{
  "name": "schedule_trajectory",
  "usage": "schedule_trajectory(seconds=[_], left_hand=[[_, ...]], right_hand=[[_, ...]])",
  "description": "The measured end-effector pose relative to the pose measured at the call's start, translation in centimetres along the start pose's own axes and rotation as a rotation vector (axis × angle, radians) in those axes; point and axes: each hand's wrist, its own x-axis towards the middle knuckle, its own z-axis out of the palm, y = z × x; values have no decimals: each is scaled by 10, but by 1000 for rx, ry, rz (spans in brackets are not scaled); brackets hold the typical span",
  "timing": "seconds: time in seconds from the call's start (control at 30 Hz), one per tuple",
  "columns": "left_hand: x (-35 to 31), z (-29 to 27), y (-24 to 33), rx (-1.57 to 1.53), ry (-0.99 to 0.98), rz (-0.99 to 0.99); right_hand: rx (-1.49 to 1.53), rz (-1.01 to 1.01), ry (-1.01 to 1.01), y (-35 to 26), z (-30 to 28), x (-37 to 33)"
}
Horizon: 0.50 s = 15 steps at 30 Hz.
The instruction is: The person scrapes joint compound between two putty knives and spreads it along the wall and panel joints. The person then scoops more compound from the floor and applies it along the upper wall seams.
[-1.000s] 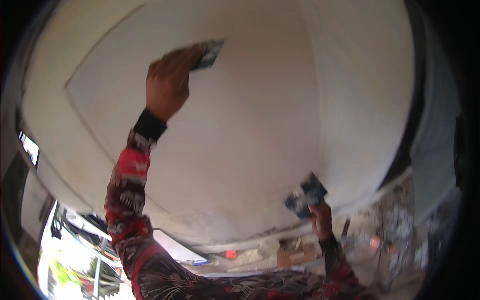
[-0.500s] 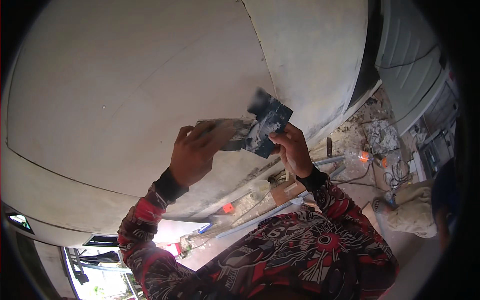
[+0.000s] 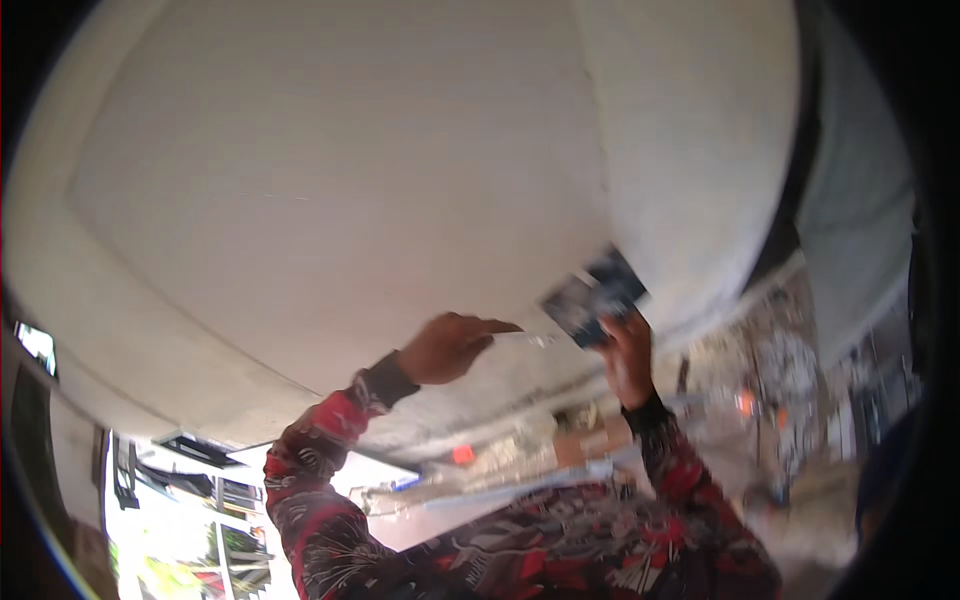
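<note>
Blurred by motion, my left hand (image 3: pixel 447 350) is closed with its index finger stretched toward the right. It grips a flat putty scraper (image 3: pixel 522 334), now turned nearly edge-on, so only a thin pale line with some white putty shows. My right hand (image 3: pixel 628 352) pinches a dark, flat putty scraper (image 3: pixel 596 296) by its lower edge, thumb on its face. Greyish-white putty is smeared across that blade. The two scrapers are slightly apart, both in front of a large pale panel wall (image 3: pixel 350 200) with seams between its boards.
Along the wall's foot lie a brown cardboard piece (image 3: pixel 585 440), a small orange object (image 3: pixel 463 454) and long pale strips. At the right are blurred clutter and part of a person in dark blue (image 3: pixel 885 480). A bright opening (image 3: pixel 190 520) is at lower left.
My hands have drawn apart, and the scrapers no longer overlap. The left scraper has turned from face-on to edge-on. The view has shifted, and the right hand appears lower and farther right.
</note>
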Motion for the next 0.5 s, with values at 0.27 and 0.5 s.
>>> schedule_trajectory(seconds=[0.27, 0.5], left_hand=[[-20, -295, -1, 1243, 962, 366], [34, -431, 55, 1538, 1118, 242]], right_hand=[[33, -39, 83, -12, -9, 2], [43, 60, 110, 17, -23, 6]])
